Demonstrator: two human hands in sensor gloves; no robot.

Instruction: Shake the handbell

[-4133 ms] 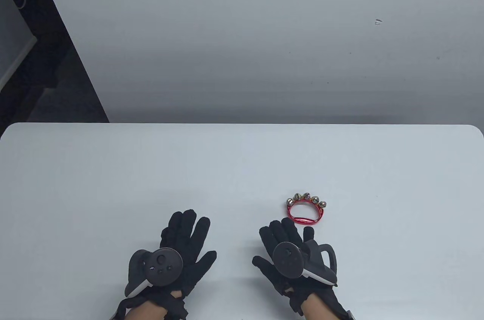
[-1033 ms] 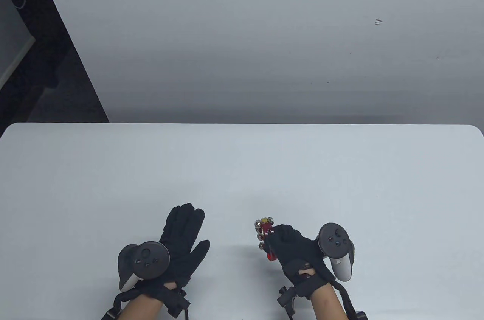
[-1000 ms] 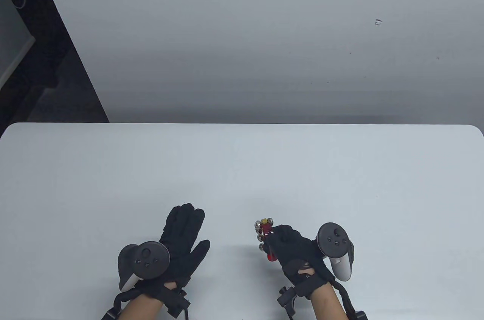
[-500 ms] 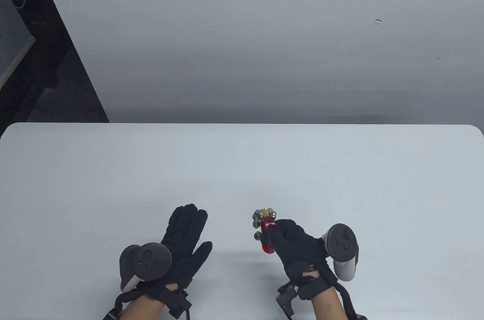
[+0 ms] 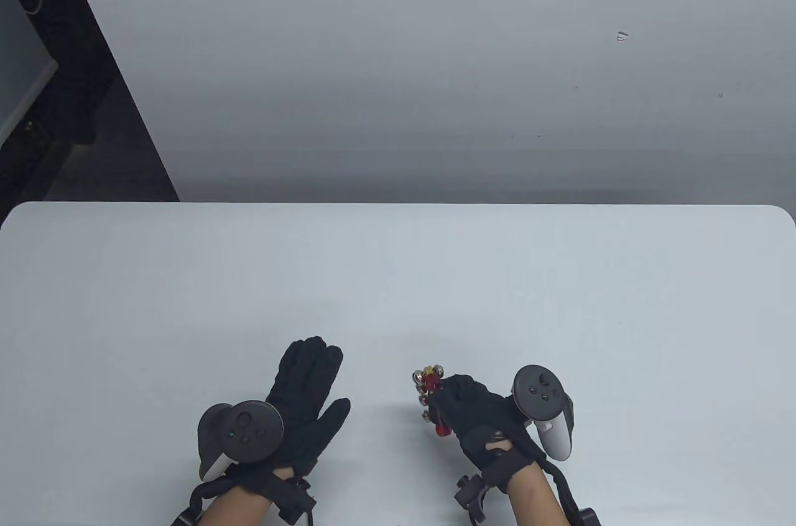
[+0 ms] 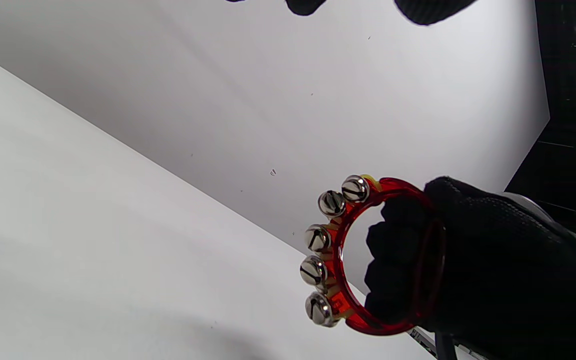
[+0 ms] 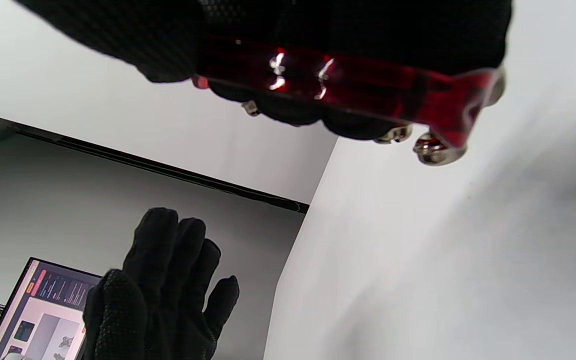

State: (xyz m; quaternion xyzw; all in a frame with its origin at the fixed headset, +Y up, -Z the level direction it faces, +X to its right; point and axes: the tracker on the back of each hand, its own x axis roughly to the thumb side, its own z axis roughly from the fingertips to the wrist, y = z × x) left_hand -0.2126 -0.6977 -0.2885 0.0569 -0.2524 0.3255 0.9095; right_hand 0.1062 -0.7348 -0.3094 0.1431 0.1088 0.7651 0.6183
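The handbell (image 5: pixel 432 396) is a red plastic ring with several silver jingle bells along one side. My right hand (image 5: pixel 479 411) grips its handle bar in a fist and holds it above the white table (image 5: pixel 398 277), bells pointing left. The left wrist view shows the handbell (image 6: pixel 340 260) clearly, with the right hand's fingers (image 6: pixel 393 260) curled through the ring. The right wrist view shows the red handle (image 7: pixel 348 82) against my palm. My left hand (image 5: pixel 298 395) lies open and flat on the table, holding nothing; it also shows in the right wrist view (image 7: pixel 163 290).
The table's far edge (image 5: pixel 398 204) meets a grey wall. A dark floor area (image 5: pixel 74 115) lies at the left. A laptop screen (image 7: pixel 33 320) shows in the right wrist view.
The right hand took the handbell off the table and lifted it. In the last half second it moved down and slightly left with the bell. The left hand stayed flat.
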